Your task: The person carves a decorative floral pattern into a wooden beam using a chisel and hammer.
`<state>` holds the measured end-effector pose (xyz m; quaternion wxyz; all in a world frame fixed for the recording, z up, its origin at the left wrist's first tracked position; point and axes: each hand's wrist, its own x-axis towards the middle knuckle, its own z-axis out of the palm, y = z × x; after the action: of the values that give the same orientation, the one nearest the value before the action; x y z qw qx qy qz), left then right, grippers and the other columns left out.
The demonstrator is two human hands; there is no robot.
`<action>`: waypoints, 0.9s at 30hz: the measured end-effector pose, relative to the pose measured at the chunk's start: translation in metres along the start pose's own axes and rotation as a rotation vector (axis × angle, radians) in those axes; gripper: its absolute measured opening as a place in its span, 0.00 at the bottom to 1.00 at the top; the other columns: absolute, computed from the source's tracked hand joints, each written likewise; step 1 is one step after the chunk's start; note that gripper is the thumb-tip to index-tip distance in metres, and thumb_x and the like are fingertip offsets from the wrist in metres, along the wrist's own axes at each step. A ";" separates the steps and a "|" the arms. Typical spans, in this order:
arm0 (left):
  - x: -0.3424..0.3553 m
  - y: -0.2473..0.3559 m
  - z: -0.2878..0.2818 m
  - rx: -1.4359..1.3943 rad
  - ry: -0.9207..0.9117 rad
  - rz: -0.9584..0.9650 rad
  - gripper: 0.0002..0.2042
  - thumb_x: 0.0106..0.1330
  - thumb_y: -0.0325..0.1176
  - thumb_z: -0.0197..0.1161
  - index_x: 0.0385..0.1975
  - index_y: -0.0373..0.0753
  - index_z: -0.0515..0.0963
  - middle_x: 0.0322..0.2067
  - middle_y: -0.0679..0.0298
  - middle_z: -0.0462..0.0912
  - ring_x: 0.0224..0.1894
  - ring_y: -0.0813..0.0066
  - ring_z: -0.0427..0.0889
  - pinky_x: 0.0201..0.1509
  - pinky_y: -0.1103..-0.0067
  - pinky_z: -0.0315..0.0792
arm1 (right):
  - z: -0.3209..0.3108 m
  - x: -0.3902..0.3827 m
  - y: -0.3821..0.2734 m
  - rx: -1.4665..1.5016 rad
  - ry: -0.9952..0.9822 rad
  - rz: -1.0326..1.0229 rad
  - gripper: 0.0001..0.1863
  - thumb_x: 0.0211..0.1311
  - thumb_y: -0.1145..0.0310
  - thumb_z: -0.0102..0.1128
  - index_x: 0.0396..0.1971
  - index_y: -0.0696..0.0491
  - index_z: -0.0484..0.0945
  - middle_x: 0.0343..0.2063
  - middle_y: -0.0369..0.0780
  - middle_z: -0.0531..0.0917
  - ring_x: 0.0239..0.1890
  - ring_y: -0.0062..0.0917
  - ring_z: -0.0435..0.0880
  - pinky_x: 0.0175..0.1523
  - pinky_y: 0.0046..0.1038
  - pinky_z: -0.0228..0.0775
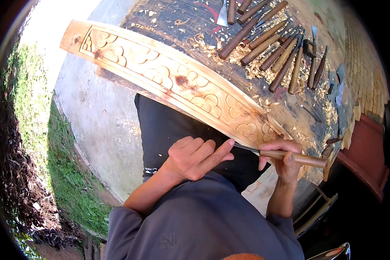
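Observation:
In my right hand (286, 162) is a wood-carving chisel (305, 159), gripped by its round wooden handle. Its slim metal blade points left, toward my left hand (197, 157). The blade's tip meets my left index finger and thumb, while the other left fingers are curled in. Just beyond both hands lies a long pale wooden board (160, 71) carved with flower shapes inside a raised border. It slants from the far left down to my right hand, and its near right end is partly hidden behind that hand.
The board rests partly on a worn worktable (169, 32) strewn with wood shavings (203, 45). Several wooden-handled chisels (260, 47) lie in a row at the back right. A dark sharpening stone or block (308, 47) sits among them. Grass (69, 173) borders the paving at left.

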<state>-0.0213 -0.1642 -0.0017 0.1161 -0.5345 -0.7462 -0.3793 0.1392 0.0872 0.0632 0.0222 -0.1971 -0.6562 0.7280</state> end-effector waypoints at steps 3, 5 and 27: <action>-0.005 0.007 0.000 0.020 -0.014 0.078 0.25 0.62 0.39 0.87 0.60 0.45 0.93 0.29 0.74 0.78 0.23 0.80 0.70 0.26 0.78 0.64 | 0.006 -0.007 -0.002 -0.023 -0.049 0.005 0.50 0.84 0.28 0.51 0.48 0.71 0.91 0.25 0.48 0.90 0.24 0.32 0.90 0.37 0.32 0.84; -0.008 0.010 -0.002 0.030 -0.004 0.061 0.23 0.62 0.36 0.87 0.57 0.44 0.93 0.28 0.74 0.78 0.23 0.79 0.72 0.26 0.78 0.65 | 0.004 -0.012 -0.003 -0.026 -0.067 -0.005 0.50 0.85 0.28 0.50 0.48 0.71 0.91 0.25 0.48 0.90 0.25 0.32 0.90 0.37 0.32 0.83; -0.029 0.006 0.006 -0.021 -0.124 -0.099 0.08 0.65 0.32 0.82 0.41 0.42 0.90 0.25 0.67 0.78 0.25 0.67 0.81 0.29 0.70 0.75 | -0.110 0.067 -0.040 -0.175 0.600 -0.101 0.25 0.90 0.54 0.58 0.64 0.61 0.86 0.42 0.42 0.94 0.42 0.22 0.93 0.48 0.24 0.85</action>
<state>-0.0031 -0.1800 -0.0195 0.0452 -0.5206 -0.7735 -0.3586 0.1035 0.2158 0.0775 0.2338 -0.3716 -0.6896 0.5760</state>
